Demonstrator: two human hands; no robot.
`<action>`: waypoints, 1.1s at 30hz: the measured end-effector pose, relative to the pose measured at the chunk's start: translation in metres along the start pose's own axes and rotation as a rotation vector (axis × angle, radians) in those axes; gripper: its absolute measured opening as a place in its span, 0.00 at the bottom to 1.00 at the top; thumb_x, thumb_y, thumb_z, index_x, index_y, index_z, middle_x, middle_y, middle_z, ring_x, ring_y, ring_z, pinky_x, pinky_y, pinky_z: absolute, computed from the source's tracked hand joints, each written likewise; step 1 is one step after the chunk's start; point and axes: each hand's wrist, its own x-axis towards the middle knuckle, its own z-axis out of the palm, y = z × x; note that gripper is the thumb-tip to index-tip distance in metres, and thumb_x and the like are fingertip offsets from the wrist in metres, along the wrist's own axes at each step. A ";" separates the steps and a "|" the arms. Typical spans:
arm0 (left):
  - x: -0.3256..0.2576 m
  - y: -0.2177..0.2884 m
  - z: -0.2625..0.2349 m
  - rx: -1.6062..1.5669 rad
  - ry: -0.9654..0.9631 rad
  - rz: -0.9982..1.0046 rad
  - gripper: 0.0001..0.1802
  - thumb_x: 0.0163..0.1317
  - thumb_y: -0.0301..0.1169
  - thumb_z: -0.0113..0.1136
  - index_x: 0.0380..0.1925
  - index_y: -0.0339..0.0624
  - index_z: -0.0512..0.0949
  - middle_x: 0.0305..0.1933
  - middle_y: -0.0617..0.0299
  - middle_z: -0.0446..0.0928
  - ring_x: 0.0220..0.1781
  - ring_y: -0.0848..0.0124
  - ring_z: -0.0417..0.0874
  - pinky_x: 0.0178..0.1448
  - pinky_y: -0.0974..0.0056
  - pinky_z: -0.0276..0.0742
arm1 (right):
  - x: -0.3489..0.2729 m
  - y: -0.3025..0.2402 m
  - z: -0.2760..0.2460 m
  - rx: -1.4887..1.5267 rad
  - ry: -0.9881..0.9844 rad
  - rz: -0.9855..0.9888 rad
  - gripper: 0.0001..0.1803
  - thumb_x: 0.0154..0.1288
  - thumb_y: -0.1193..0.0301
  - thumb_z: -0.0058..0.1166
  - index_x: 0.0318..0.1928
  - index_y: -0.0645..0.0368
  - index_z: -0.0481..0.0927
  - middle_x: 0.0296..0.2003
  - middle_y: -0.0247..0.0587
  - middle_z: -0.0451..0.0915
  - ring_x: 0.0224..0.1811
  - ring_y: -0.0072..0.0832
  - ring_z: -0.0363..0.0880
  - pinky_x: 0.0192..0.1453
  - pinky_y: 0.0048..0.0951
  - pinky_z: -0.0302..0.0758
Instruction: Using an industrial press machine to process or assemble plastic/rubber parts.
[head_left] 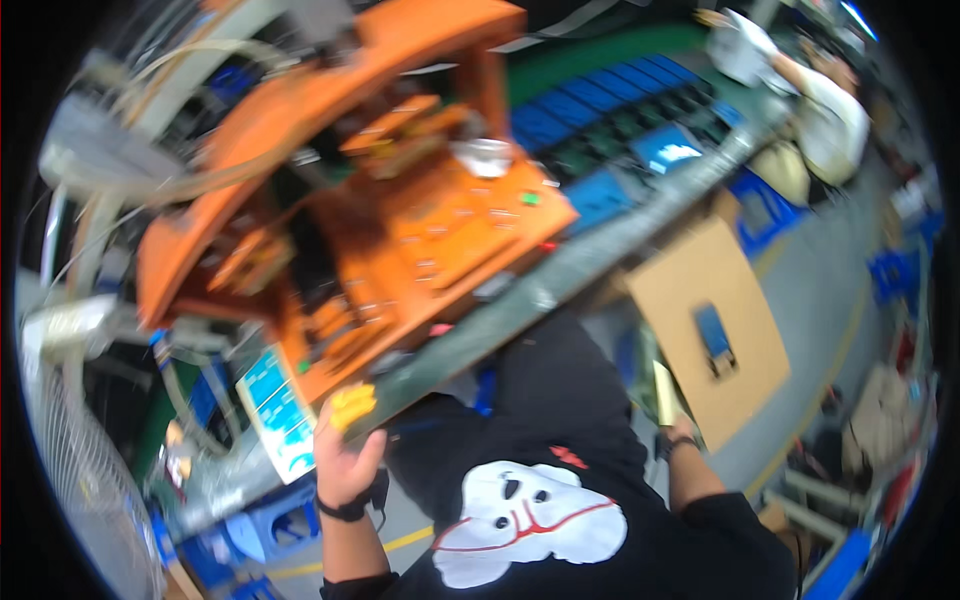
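An orange machine (pixel 460 215) crowded the bench (pixel 520 308), its front edge near the spread left hand (pixel 346 462); cardboard (pixel 692 285) lay beside the right hand (pixel 680 430), whose grip was unclear.

Hands, wearer's: two, left hand (pixel 347 468) and right hand (pixel 682 430). Pale strip (pixel 663 394), by the right: one. Orange machine (pixel 390 205), on worktop (pixel 550 285): one. Cardboard sheet (pixel 685 285): one. Blue-and-black device (pixel 713 332): one. Co-worker (pixel 836 125): one. Blue panels (pixel 598 92): several, blurred.
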 end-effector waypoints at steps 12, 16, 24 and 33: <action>0.013 -0.038 -0.067 0.582 0.029 0.004 0.34 0.58 0.38 0.67 0.66 0.43 0.75 0.69 0.45 0.75 0.78 0.43 0.64 0.83 0.38 0.48 | -0.030 -0.084 0.013 0.398 0.361 0.326 0.27 0.75 0.45 0.42 0.49 0.58 0.77 0.35 0.49 0.78 0.22 0.38 0.75 0.19 0.39 0.70; 0.003 -0.039 -0.065 0.503 0.068 -0.034 0.35 0.59 0.37 0.67 0.68 0.41 0.73 0.69 0.44 0.75 0.79 0.45 0.64 0.83 0.42 0.51 | -0.066 -0.107 0.022 0.171 0.340 -0.042 0.25 0.76 0.49 0.50 0.38 0.62 0.77 0.19 0.42 0.74 0.15 0.31 0.73 0.18 0.33 0.69; -0.061 -0.023 -0.056 -0.374 0.244 -0.164 0.29 0.67 0.41 0.66 0.61 0.30 0.76 0.59 0.48 0.82 0.65 0.59 0.79 0.73 0.56 0.69 | -0.160 -0.276 0.061 0.104 -0.150 -0.627 0.14 0.79 0.61 0.56 0.41 0.60 0.80 0.30 0.33 0.80 0.28 0.20 0.78 0.30 0.24 0.74; -0.095 -0.014 0.011 -1.006 0.254 -0.156 0.23 0.71 0.29 0.64 0.61 0.29 0.73 0.58 0.45 0.83 0.60 0.52 0.86 0.68 0.49 0.79 | -0.385 -0.500 0.150 -0.182 -0.772 -1.634 0.14 0.64 0.73 0.67 0.50 0.61 0.84 0.39 0.46 0.85 0.36 0.37 0.85 0.42 0.31 0.81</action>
